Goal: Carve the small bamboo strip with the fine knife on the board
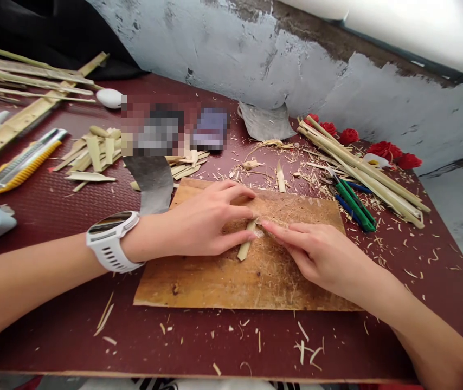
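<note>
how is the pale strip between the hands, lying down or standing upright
Lying down: the pale strip stretches lengthwise along the wooden board, with the left hand touching its far part.

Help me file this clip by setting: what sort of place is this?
Probably a small craft workspace, judging by the scratched wooden board, yellow utility knife and scattered pale shavings.
</note>
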